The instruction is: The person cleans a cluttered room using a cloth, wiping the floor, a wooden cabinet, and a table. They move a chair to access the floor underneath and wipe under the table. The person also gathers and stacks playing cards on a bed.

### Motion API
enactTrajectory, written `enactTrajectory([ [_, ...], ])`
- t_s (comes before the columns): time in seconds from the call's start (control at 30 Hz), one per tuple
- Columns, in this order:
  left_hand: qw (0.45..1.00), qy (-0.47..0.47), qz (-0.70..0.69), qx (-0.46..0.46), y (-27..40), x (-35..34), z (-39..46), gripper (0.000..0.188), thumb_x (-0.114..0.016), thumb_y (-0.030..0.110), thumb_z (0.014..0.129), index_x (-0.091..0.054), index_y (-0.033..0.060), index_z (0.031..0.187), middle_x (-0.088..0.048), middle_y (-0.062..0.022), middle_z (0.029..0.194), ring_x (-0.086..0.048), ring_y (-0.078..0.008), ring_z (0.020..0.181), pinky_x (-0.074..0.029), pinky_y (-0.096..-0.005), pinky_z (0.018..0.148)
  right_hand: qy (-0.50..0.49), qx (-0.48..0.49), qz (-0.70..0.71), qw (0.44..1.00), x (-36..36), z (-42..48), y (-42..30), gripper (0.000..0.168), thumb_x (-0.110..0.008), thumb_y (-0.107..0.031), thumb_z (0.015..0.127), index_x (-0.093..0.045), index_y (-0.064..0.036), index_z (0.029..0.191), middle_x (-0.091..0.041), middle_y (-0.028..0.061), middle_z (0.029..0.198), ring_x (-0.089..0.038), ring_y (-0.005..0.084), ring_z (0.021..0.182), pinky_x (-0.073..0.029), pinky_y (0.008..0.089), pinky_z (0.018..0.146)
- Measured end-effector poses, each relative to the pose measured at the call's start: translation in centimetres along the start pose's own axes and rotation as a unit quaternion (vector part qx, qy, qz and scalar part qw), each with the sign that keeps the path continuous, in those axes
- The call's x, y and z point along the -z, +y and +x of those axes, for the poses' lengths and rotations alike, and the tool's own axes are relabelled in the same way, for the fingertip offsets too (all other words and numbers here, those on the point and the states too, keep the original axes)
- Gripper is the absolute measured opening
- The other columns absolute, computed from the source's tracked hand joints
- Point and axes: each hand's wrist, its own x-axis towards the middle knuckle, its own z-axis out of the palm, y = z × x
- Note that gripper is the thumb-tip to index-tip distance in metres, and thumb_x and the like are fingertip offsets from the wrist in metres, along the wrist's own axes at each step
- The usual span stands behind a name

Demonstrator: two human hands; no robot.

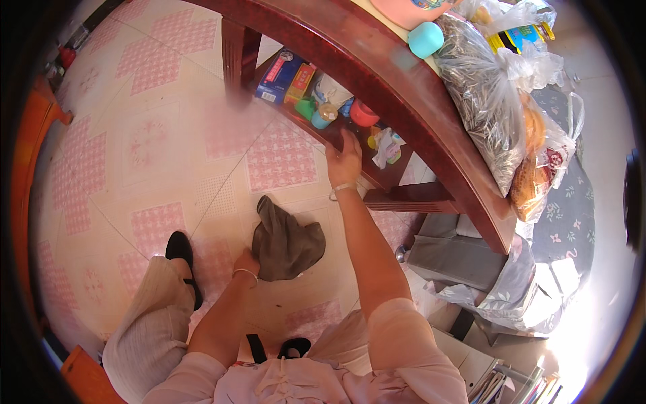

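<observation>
A dark grey-brown cloth hangs in loose folds from my left hand, low over the tiled floor. The cloth covers part of the fingers. My right hand is at the front edge of the table's lower shelf, thumb apart from the fingers, with no object seen in it. Just beyond it stand a light-blue jar with a tan lid and a red round container. Crumpled wrappers lie on the shelf to its right.
Blue and red boxes and a green item fill the shelf's far end. Above is the dark-red wooden table edge, bearing a turquoise cup and a bag of small dried fish. A grey storage box stands at right.
</observation>
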Motion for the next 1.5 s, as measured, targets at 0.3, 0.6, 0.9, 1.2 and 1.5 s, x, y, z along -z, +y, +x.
enactTrajectory([
  [0.3, 1.0, -0.004, 0.012, -0.012, -0.3, -1.7, 1.2, 0.027, -0.043, 0.025, 0.085, -0.05, 0.0012, 0.096, -0.059, -0.0267, 0.092, -0.056, -0.0421, 0.09, -0.044, -0.0484, 0.077, 0.022, -0.19, 0.036, 0.981, -2.6, 4.7, -1.1, 0.047, -0.068, -0.029, 0.068, -0.055, -0.005, 0.106, -0.061, 0.016, 0.102, -0.06, 0.0328, 0.091, -0.046, 0.0379, 0.079],
  [0.6, 1.0, 0.013, 0.008, -0.019, -0.8, -1.3, 1.0, 0.03, -0.046, 0.029, 0.084, -0.05, 0.0002, 0.095, -0.059, -0.0265, 0.091, -0.056, -0.0423, 0.091, -0.044, -0.0476, 0.078, 0.274, -0.176, -0.098, 0.94, 8.6, 1.7, 6.5, 0.047, -0.062, -0.022, 0.077, -0.049, 0.002, 0.114, -0.056, 0.0202, 0.112, -0.056, 0.0311, 0.1, -0.044, 0.0366, 0.087],
  [0.9, 1.0, -0.012, 0.0, -0.008, 1.5, 0.0, -0.4, 0.031, -0.048, 0.023, 0.083, -0.052, -0.0037, 0.099, -0.058, -0.0272, 0.099, -0.055, -0.0402, 0.097, -0.044, -0.0417, 0.08, 0.271, -0.323, -0.013, 0.907, 6.3, -1.4, 11.2, 0.065, -0.066, -0.018, 0.071, -0.037, 0.002, 0.125, -0.048, 0.0235, 0.121, -0.048, 0.0386, 0.109, -0.038, 0.0422, 0.095],
  [1.2, 0.981, 0.065, -0.184, 0.01, -3.7, -2.6, 2.6, 0.025, -0.056, 0.02, 0.08, -0.056, -0.0024, 0.09, -0.062, -0.0157, 0.076, -0.061, -0.0241, 0.074, -0.047, -0.0317, 0.067, -0.056, -0.043, -0.067, 0.995, 1.5, -15.9, -0.7, 0.07, -0.068, -0.028, 0.069, -0.039, -0.007, 0.129, -0.034, 0.0193, 0.134, -0.034, 0.0379, 0.121, -0.03, 0.0491, 0.099],
  [1.5, 0.842, 0.251, -0.419, -0.228, 11.4, 3.9, 4.4, 0.026, -0.055, 0.004, 0.08, -0.057, 0.0068, 0.106, -0.059, -0.0093, 0.086, -0.056, -0.0154, 0.079, -0.046, -0.0265, 0.069, -0.404, -0.139, -0.194, 0.883, -2.3, -21.5, -1.8, 0.059, -0.066, -0.027, 0.07, -0.046, -0.02, 0.124, -0.032, 0.0061, 0.138, -0.038, 0.032, 0.121, -0.036, 0.0497, 0.093],
])
